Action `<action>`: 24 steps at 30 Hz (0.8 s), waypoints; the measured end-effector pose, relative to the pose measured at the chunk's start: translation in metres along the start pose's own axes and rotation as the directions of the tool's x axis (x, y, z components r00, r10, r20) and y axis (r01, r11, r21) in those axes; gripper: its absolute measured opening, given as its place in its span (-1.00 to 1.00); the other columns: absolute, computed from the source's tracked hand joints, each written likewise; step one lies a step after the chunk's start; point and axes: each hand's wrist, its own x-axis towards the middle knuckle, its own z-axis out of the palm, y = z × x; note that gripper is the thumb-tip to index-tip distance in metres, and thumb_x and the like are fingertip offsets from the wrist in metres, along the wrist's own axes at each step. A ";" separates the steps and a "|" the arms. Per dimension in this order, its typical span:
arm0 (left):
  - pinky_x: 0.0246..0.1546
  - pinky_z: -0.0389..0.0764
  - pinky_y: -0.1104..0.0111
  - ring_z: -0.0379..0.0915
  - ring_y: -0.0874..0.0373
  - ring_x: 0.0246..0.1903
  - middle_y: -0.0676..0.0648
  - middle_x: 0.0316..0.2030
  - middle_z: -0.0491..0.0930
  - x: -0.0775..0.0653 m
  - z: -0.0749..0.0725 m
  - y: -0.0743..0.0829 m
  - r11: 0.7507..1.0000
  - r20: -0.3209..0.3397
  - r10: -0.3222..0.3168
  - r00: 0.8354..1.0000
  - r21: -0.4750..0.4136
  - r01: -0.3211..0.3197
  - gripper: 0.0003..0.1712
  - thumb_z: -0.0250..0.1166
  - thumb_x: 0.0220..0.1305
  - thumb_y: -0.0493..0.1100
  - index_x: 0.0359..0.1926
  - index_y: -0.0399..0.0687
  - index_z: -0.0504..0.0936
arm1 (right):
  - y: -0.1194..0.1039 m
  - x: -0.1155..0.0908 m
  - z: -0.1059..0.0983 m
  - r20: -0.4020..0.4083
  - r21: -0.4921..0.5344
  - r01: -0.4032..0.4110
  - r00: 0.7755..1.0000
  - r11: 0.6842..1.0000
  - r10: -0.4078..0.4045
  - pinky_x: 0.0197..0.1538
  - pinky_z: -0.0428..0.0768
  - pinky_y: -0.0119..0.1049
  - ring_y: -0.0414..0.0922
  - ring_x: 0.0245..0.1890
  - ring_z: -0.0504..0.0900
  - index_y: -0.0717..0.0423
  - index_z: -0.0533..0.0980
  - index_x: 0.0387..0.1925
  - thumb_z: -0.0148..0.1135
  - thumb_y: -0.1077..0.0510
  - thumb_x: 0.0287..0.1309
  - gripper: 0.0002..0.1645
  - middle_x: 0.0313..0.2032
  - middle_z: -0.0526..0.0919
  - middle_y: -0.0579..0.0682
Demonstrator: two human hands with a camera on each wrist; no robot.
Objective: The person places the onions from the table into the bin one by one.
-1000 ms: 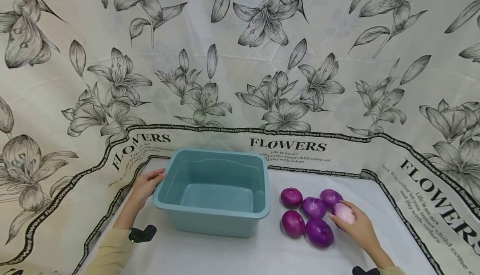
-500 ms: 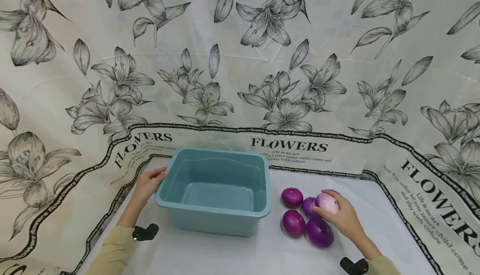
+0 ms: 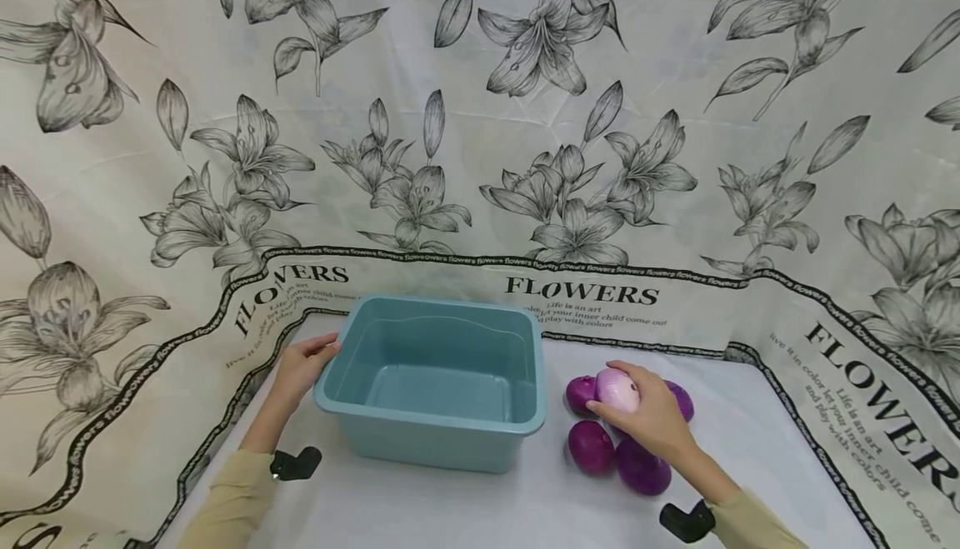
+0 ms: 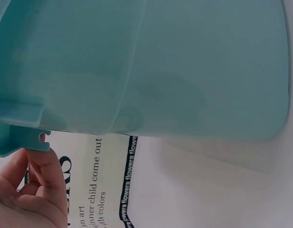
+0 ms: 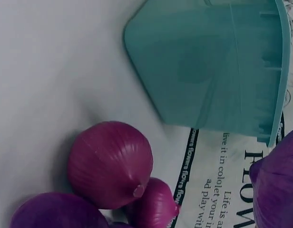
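Observation:
A purple onion with a pale, shiny side is held between the thumb and fingers of my right hand, raised over the other onions. In the right wrist view this held onion shows at the right edge. Below it sit several purple onions, among them a dark red-purple onion and a deep purple onion; my hand partly covers the group. At the left, my left hand grips the rim of a blue-green plastic basin. From the left wrist, curled fingers meet the rim's underside.
The basin stands upright on a white-covered table, left of the onions, and its inside floor shows bare. Behind and at both sides hangs a curtain printed with flowers and lettering. A black wrist device sits on the right forearm.
My right hand has lifted the pale-sided onion from the right of the group and carried it left, toward the basin. The left hand stays on the rim; the head view has shifted slightly.

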 end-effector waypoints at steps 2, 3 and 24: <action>-0.19 0.53 0.36 0.48 -0.08 0.01 -0.34 0.09 0.52 0.001 0.000 0.000 1.000 -0.002 0.002 1.000 0.008 -0.002 -0.51 0.11 0.41 -0.09 0.24 -0.28 0.45 | -0.006 0.003 0.003 -0.011 -0.014 0.011 1.000 1.000 -0.011 -0.03 0.53 0.12 0.15 0.07 0.50 0.12 0.45 0.18 0.46 -0.25 -0.12 -0.12 0.09 0.58 0.18; -0.22 0.52 0.39 0.48 -0.06 -0.02 -0.33 0.07 0.54 0.001 0.000 0.001 1.000 -0.004 0.004 1.000 0.010 -0.004 -0.51 0.12 0.41 -0.09 0.24 -0.28 0.46 | -0.008 0.005 0.004 -0.012 -0.014 0.017 1.000 1.000 -0.017 -0.03 0.53 0.12 0.15 0.07 0.50 0.11 0.45 0.17 0.46 -0.25 -0.13 -0.12 0.09 0.58 0.17; -0.30 0.46 0.46 0.47 0.02 -0.12 -0.32 0.00 0.55 0.006 -0.001 -0.003 0.999 0.017 0.034 0.999 0.001 -0.034 -0.53 0.10 0.41 -0.14 0.24 -0.31 0.45 | -0.091 0.036 0.017 -0.005 0.024 0.261 0.965 0.965 -0.261 -0.13 0.53 -0.13 -0.01 0.00 0.52 0.08 0.49 0.15 0.56 -0.19 -0.28 -0.09 0.06 0.62 0.06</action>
